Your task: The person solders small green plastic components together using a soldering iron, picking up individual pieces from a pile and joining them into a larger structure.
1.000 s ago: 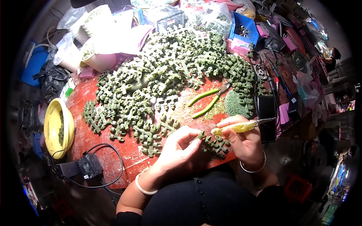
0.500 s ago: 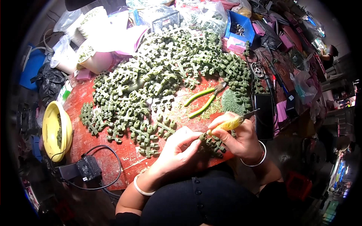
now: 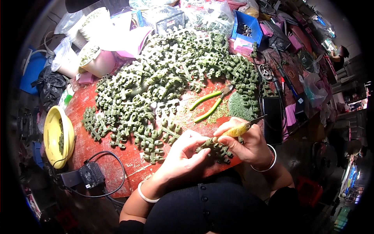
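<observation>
My left hand (image 3: 186, 152) pinches a cluster of green molded parts (image 3: 221, 152) joined by runners, low over the table's near edge. Across from it, my right hand (image 3: 249, 142) is closed around a tool with a translucent yellow handle (image 3: 237, 130); a thin dark metal point sticks out past the hand to the right. The handle's other end meets the cluster near the left fingertips, where the exact contact is hidden. Beyond the hands lie cutting pliers (image 3: 210, 106) with green grips, spread apart. A round green textured pad (image 3: 240, 105) is beside them.
A large heap of similar green clusters (image 3: 163, 70) covers the red table (image 3: 117, 163). Yellow basins (image 3: 52, 132) stand at left, near a black power adapter (image 3: 91, 174) with its cable. A dark phone-like slab (image 3: 271, 119) lies right. Behind are white tubs (image 3: 97, 62) and a blue bin (image 3: 247, 29).
The left thumb has shifted slightly, and more of the green cluster shows between the hands. The right hand with the yellow-handled tool has barely moved.
</observation>
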Motion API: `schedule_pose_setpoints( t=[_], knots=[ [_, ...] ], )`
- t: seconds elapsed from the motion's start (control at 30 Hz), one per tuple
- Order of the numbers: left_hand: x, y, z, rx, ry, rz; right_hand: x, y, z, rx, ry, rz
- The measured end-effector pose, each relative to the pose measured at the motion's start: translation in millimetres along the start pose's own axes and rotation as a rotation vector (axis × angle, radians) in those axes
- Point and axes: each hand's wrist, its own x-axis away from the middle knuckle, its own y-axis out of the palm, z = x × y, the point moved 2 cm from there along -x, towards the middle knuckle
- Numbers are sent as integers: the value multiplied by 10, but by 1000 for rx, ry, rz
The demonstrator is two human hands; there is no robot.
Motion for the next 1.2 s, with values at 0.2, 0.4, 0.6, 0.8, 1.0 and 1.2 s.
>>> schedule_pose_setpoints(
  t=[0.2, 0.4, 0.6, 0.8, 1.0, 1.2],
  knots=[
    [-20, -24, 77, -19, -84, -26, -5, 8, 2, -51, 24, 31],
    [-30, -44, 135, -96, -57, -44, -33, 1, -21, -9, 62, 18],
    [-37, -51, 113, -207, 69, -43, -127, 16, -120, 125, -112, -167],
    [-44, -31, 115, -236, 98, -28, -154, -163, -206, -1, -140, -330],
    [18, -48, -20, 19, -70, 157, 28, -98, -242, -35, -34, 111],
    [23, -12, 85, 284, -313, 170, 276, 179, -297, 31, 66, 193]
  ],
)
